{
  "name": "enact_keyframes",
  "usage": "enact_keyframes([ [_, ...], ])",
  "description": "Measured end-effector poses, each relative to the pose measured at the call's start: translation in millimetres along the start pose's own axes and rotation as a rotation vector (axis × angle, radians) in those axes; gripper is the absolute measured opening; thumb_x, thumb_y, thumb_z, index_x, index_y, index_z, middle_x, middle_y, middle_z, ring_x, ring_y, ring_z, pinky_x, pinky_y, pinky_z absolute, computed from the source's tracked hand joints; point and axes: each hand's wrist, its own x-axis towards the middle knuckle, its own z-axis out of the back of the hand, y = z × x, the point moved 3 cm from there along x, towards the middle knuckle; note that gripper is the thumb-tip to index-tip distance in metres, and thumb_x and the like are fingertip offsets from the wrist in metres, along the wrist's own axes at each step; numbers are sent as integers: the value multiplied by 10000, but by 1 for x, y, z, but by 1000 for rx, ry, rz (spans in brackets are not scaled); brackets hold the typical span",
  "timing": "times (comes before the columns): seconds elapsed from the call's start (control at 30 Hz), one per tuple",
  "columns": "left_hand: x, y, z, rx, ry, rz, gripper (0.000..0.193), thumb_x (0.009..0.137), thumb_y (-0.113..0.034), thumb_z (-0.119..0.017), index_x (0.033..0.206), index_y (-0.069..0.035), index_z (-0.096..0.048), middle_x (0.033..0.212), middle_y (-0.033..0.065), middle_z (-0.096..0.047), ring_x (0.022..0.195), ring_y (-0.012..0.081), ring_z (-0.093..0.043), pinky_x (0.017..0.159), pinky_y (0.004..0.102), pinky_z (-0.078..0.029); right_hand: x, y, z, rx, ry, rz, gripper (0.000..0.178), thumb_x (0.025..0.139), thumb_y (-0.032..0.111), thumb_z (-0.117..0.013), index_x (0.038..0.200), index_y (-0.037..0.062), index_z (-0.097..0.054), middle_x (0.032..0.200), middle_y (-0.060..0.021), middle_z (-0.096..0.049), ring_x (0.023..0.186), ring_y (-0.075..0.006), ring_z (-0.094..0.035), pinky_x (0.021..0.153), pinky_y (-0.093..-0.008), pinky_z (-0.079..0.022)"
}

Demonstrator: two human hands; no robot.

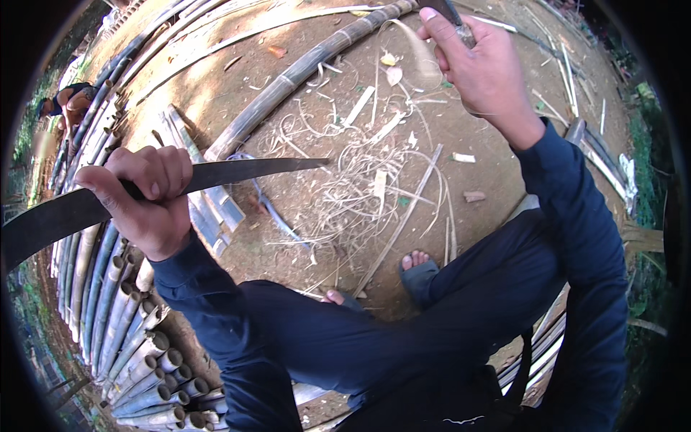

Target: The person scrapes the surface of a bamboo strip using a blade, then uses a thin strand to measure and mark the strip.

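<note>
My left hand [152, 198] is closed around a long, dark, flat bamboo strip [245, 171]. The strip runs past the left rim and tapers to a thin end over a heap of pale shavings [360, 187]. Farther off at the upper right, my right hand [489, 68] grips a knife [448, 11], its dark blade cut off by the top edge. A pale curled shaving [425, 54], blurred, hangs beside that hand. The knife and the strip are apart.
A thick bamboo pole [288, 83] lies across the dirt ground ahead. Stacked bamboo poles [144, 374] line the left side, with split pieces [209, 194] nearer. My sandalled foot [419, 270] is below the shavings. Another person [68, 101] bends at the far left.
</note>
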Motion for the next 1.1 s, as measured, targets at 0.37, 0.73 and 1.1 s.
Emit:
enact_keyframes([
  [0.37, -31, -1, 0, -28, 172, -51, 615, 1027, -601, -262, 596, -173, -361, 471, -57, -245, 384, 96, -167, 404, 289, -161, -223, 49, -146, 317, 193, -208, 181, 903, 142, -636, 819, -11, -586, 566, -123, -593, 457, -225, -604, 435, -370, -464],
  [0.73, -70, -21, -11, -4, 237, -80, 654, 1013, -616, -317, 584, -136, -434, 447, -56, -294, 362, 66, -209, 397, 262, -165, -264, 19, -178, 368, 309, -174, 155, 886, 157, -637, 835, 12, -611, 565, -102, -606, 426, -188, -592, 423, -340, -493],
  [1.1, -54, -17, -15, 17, 230, -100, 622, 1016, -600, -338, 604, -143, -426, 456, -58, -278, 368, 62, -213, 395, 254, -169, -249, -9, -182, 311, 321, -226, 181, 865, 118, -629, 779, -41, -617, 556, -145, -616, 451, -221, -619, 479, -381, -521],
])
